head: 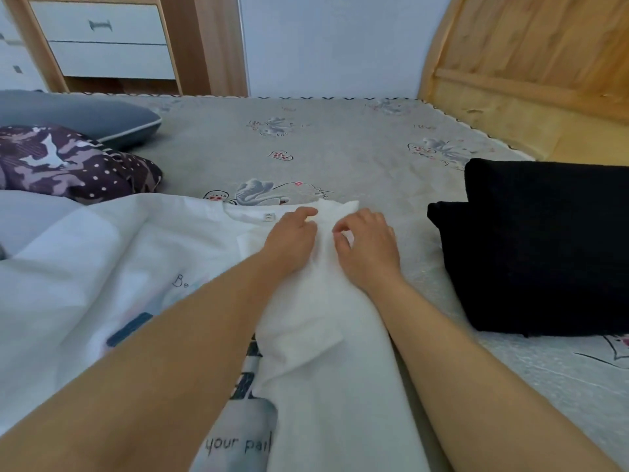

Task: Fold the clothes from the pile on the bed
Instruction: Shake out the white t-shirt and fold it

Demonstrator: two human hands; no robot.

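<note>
A white T-shirt with a printed front lies spread on the bed, its right side folded inward as a long strip. Both hands are at the shoulder of that strip, beside the collar label. My left hand lies on the fold with bent fingers and pinches the cloth at its far edge. My right hand sits just right of it, fingers curled, thumb and forefinger nipping the same fold. The shirt's left half stays unfolded. A folded black garment lies to the right.
A purple patterned garment and a grey pillow lie at the left. The grey printed bedsheet stretches toward the wall. A wooden headboard stands at the right, and a drawer unit at the back left.
</note>
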